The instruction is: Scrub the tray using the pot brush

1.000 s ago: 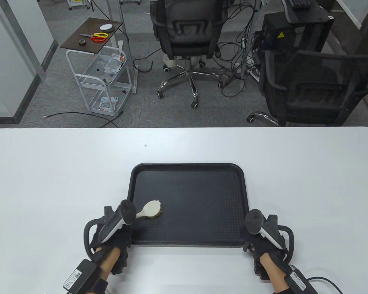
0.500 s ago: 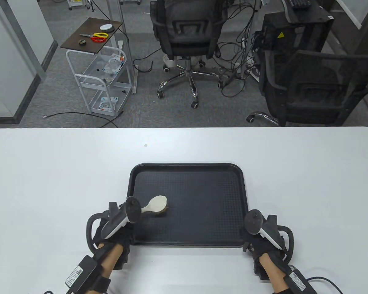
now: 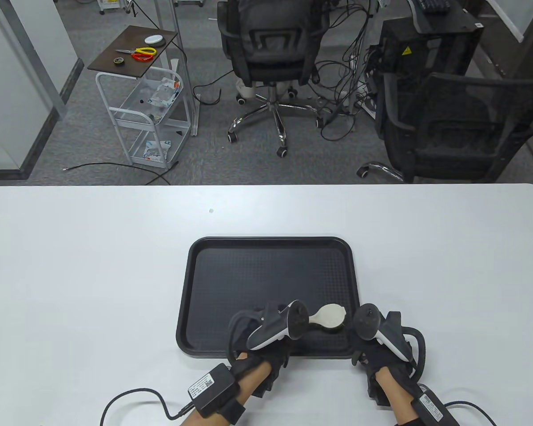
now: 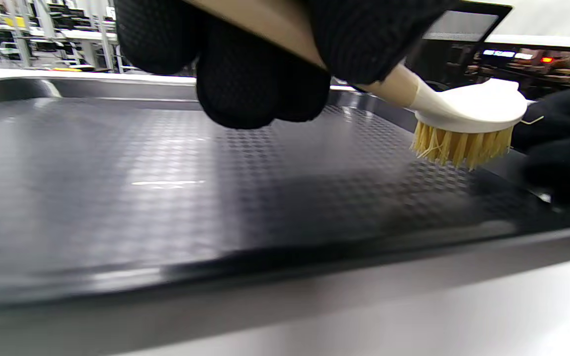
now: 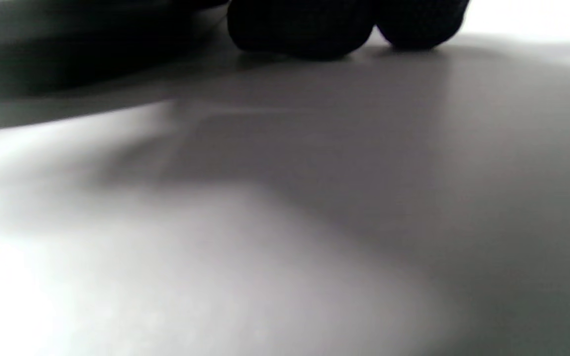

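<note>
A black textured tray point(image 3: 266, 275) lies on the white table point(image 3: 71, 248). My left hand point(image 3: 266, 337) grips the wooden handle of a pot brush point(image 3: 331, 316) with a white head. The head sits at the tray's near right corner. In the left wrist view the brush's yellow bristles point(image 4: 460, 146) touch the tray floor point(image 4: 141, 163) near its right rim. My right hand point(image 3: 382, 346) rests at the tray's near right corner. Its tracker hides the fingers in the table view. In the right wrist view its fingertips point(image 5: 314, 29) rest on the table.
Two black office chairs point(image 3: 271, 49), a white wire cart point(image 3: 151, 111) and tangled cables stand on the floor beyond the table's far edge. A black cable point(image 3: 137, 399) trails from my left wrist across the table's near edge.
My left hand has swept the brush from the tray's near left side to its near right corner. The tray's near left corner has shifted slightly left. The right hand has not moved.
</note>
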